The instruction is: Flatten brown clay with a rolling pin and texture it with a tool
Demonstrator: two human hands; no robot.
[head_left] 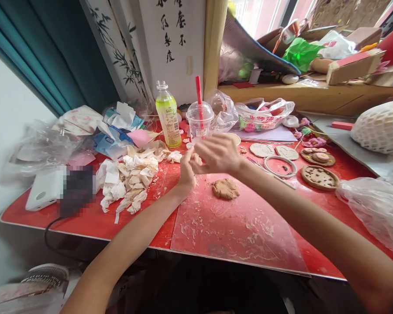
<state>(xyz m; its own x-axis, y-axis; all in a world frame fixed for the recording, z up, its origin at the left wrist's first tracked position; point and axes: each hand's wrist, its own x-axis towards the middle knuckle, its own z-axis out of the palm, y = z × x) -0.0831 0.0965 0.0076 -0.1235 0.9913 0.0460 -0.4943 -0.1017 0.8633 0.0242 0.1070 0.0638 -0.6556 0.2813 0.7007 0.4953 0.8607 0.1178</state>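
Observation:
My left hand (187, 171) is raised over the table with its fingers curled, partly behind my right hand. Stretched out across it is my right hand (219, 152), palm down, its fingers smeared by motion. The hands meet, and whatever lies between them is hidden. Below them, a flattened lump of brown clay (225, 189) rests on a clear plastic sheet (236, 235) strewn with pale crumbs.
Crumpled tissues (131, 179) lie left of my hands. Behind stand a drink bottle (169, 115) and a plastic cup (199, 117) with a red straw. To the right are round clay pieces (320, 177), a ring (280, 167) and plastic bags (376, 205).

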